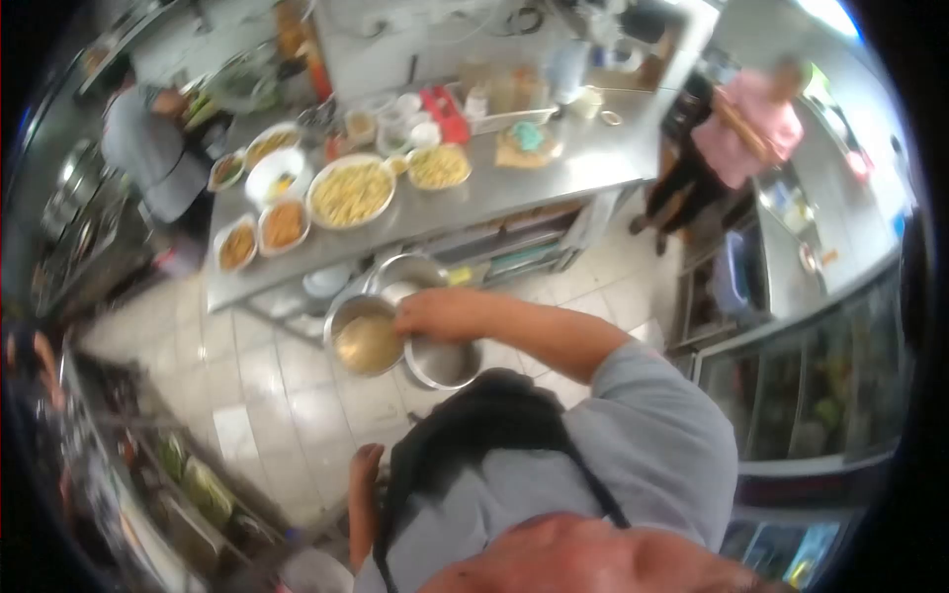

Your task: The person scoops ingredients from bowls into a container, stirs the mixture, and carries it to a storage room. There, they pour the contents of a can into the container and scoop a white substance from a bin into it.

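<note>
My right hand reaches over a cluster of metal pots, its fingers curled down at the rims where they meet. What it grips is hidden. Under its fingertips on the left is a pot with yellowish liquid. Behind the hand stands another round pot, and nearer my body is a third pot with a grey inside. My left hand hangs low by my left side, away from the pots, small and blurred, its fingers unclear.
A steel counter bears bowls, including a large bowl of yellow food, and a red item. One person works at the left; another stands right, arms folded. Shelving is lower left.
</note>
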Demonstrator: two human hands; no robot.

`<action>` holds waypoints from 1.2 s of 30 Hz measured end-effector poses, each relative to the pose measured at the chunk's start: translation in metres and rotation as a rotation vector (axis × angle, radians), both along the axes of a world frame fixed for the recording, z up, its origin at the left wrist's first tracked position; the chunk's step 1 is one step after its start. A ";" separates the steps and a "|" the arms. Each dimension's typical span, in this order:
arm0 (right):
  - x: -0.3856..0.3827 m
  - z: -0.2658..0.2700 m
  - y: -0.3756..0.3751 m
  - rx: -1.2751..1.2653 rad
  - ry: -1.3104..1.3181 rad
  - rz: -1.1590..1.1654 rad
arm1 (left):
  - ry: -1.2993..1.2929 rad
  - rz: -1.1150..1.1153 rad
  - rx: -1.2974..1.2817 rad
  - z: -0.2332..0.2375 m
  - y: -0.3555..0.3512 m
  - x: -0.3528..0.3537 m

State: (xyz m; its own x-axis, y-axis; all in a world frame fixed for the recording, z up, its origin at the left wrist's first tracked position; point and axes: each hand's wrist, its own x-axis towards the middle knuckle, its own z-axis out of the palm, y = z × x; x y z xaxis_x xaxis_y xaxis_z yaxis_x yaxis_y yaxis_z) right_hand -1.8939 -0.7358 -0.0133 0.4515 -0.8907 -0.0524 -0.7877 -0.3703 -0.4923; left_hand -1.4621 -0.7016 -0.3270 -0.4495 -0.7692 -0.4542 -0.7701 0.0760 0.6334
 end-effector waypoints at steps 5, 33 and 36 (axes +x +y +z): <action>0.047 0.037 -0.107 -0.048 0.002 0.070 | 0.109 0.245 0.038 0.060 -0.146 0.013; 0.562 -0.017 -0.675 -0.037 -0.186 0.514 | -0.098 1.211 0.669 0.001 -0.271 0.451; 0.588 -0.024 -0.724 0.003 -0.203 0.368 | -0.205 1.223 0.272 0.009 -0.369 0.562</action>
